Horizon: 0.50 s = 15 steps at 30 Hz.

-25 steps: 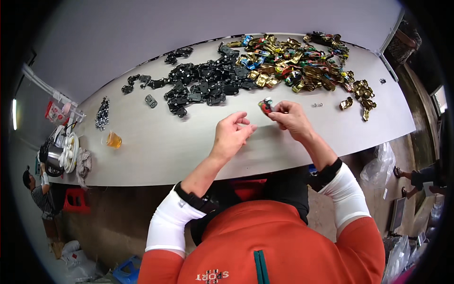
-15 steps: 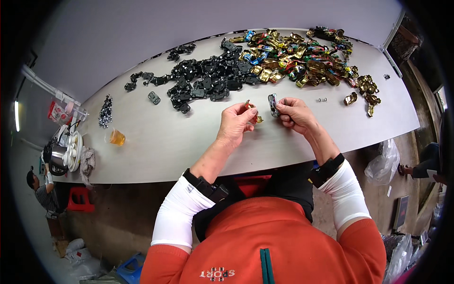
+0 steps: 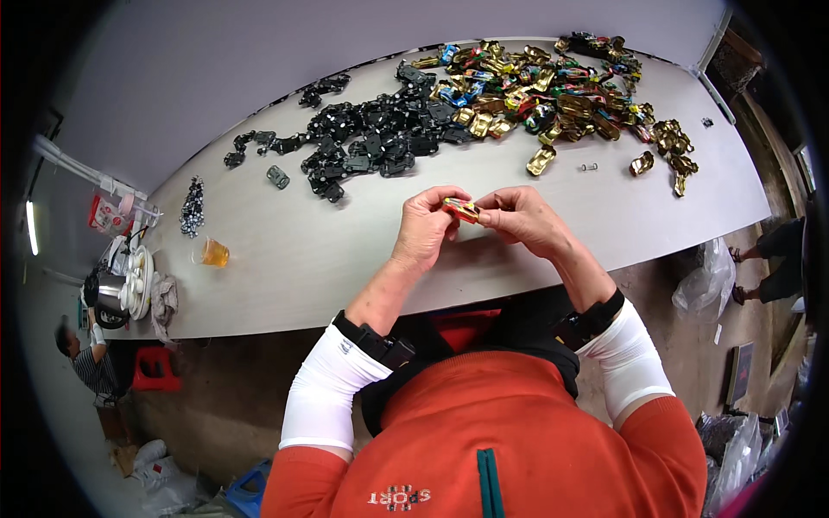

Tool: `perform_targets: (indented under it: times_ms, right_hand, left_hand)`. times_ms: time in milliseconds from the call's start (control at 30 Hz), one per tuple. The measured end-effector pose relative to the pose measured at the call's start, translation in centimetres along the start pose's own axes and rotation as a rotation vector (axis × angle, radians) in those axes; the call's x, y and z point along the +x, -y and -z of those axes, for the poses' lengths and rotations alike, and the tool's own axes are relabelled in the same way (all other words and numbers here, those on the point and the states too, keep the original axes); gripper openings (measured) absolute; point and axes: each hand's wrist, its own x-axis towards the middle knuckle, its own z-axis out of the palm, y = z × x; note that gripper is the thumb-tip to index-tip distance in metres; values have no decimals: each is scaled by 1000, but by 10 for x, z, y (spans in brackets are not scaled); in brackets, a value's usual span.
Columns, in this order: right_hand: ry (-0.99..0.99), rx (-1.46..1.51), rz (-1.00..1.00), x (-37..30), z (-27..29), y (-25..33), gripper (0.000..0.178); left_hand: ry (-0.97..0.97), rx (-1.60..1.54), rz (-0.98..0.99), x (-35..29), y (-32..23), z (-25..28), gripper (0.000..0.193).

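Both hands meet over the near middle of a long white table (image 3: 294,259). My left hand (image 3: 427,229) and my right hand (image 3: 522,220) pinch the two ends of a small red and gold toy car body (image 3: 462,210). A heap of black plastic toy car bases (image 3: 371,142) lies beyond my left hand. A heap of shiny gold and coloured toy car shells (image 3: 553,82) lies beyond my right hand. A single gold shell (image 3: 541,160) sits apart, nearest my hands.
A cup of amber drink (image 3: 213,252) and a small pile of dark parts (image 3: 192,207) sit at the table's left. A kettle and dishes (image 3: 117,285) stand at the left end, where a person (image 3: 86,363) crouches by a red stool. Plastic bags (image 3: 704,285) lie on the floor right.
My hands have drawn together. The small car piece that my right hand held apart is now gripped by both hands, and the view has shifted slightly.
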Motion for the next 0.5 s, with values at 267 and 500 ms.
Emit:
perform_targets:
  times_ms: [267,500]
  right_hand:
    - [-138,-642,246,3,-5,2,27]
    - [-395,-785,362,-6,1,-10,27]
  left_hand:
    - [6,619,-241,-2,2,5,30]
    - [-625,1275,-284,112,-59,131,31]
